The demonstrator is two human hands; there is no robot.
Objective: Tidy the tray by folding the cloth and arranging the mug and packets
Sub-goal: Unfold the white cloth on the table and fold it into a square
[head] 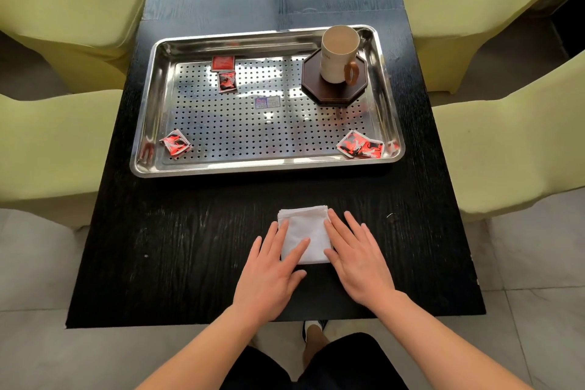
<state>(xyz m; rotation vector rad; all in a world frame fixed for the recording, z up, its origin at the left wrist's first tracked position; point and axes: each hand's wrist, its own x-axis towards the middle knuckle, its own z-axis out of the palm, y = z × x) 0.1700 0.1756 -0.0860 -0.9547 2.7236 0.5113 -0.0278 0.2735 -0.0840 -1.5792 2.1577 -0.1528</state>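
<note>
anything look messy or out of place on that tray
Yes: the red packets are scattered, two at the far left, one crumpled at the near left corner, another opened at the near right. The mug stands upright on its coaster.

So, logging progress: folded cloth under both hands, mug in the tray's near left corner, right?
No: the head view shows the mug in the tray's far right corner. The folded cloth does lie under the left hand and right hand.

One tray [253,165], mug [337,54], coaster [332,94], cloth [304,225] each; four or five packets [175,143]; four chairs [63,9]
</note>
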